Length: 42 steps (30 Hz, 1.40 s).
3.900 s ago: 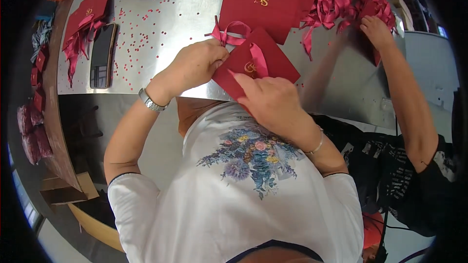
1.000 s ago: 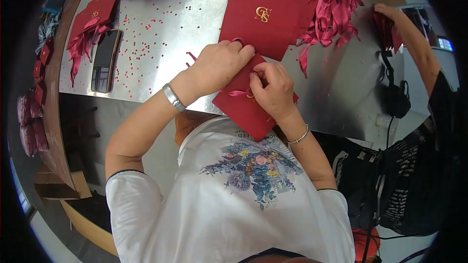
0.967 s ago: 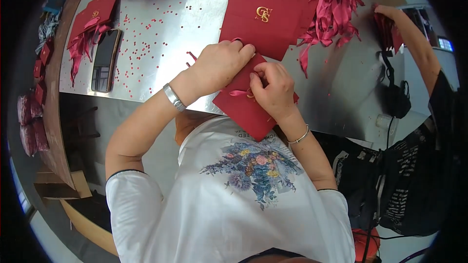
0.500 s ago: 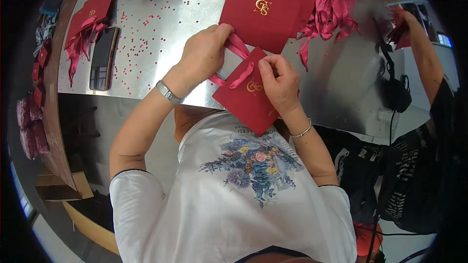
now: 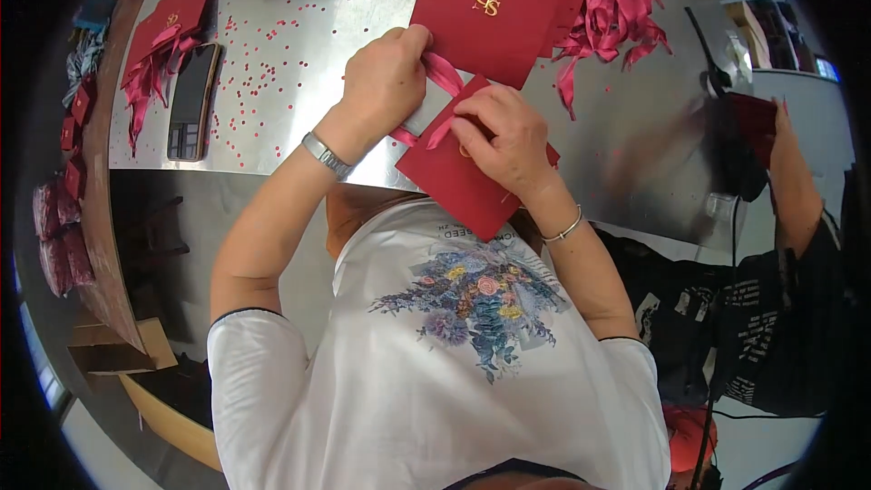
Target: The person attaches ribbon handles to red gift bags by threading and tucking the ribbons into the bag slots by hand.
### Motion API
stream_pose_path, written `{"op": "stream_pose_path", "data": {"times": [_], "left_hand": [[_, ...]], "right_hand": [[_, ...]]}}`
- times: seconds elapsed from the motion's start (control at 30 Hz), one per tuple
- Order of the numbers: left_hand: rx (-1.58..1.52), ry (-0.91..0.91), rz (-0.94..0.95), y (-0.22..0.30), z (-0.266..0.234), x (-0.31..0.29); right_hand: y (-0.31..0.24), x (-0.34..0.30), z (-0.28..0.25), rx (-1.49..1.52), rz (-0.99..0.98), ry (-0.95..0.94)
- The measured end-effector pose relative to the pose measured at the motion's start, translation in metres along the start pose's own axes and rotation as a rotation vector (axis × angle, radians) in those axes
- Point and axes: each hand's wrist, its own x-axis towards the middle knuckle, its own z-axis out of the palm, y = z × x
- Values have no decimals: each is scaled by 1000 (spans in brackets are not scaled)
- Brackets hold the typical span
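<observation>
A small red paper bag point(image 5: 472, 191) with gold print lies slanted at the table's near edge, in front of my body. A pink-red ribbon point(image 5: 442, 73) runs from my left hand point(image 5: 386, 77) to the bag's upper edge. That hand is closed with the ribbon in its fingers, the thumb side turned up. Over the bag, my right hand point(image 5: 506, 138) has its fingertips pinched at a loose ribbon end and covers most of the gold print. Just beyond both hands lies a stack of flat red bags point(image 5: 485, 14).
A heap of pink-red ribbons point(image 5: 612, 14) lies right of the stack. Red paper dots are scattered over the metal table point(image 5: 313, 14). A phone point(image 5: 193, 104) lies at left beside a ribboned red bag point(image 5: 172, 14). At right, a co-worker's arm point(image 5: 794, 181) holds something dark red.
My right hand has moved left and up across the bag, from its right side onto the ribbon end. My left hand keeps its hold, slightly higher. The co-worker's arm has lowered.
</observation>
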Motion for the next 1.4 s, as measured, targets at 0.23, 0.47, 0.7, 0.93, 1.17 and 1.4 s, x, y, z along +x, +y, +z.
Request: {"op": "stream_pose_path", "data": {"times": [0.23, 0.47, 0.7, 0.93, 1.17, 1.4], "left_hand": [[3, -2, 47, -3, -2, -2], [-8, 47, 174, 12, -4, -11], [-95, -27, 417, 21, -11, -12], [-49, -116, 432, 26, -4, -18], [-75, -126, 407, 28, -12, -28], [-158, -87, 418, 33, -15, -25]], "right_hand": [[7, -1, -4, 32, 33, -116], [34, 6, 1, -117, -272, -169], [25, 12, -3, 9, -183, -139], [23, 6, 1, -71, -111, -235], [26, 2, -10, 119, -119, -225], [14, 6, -9, -79, -238, -228]]}}
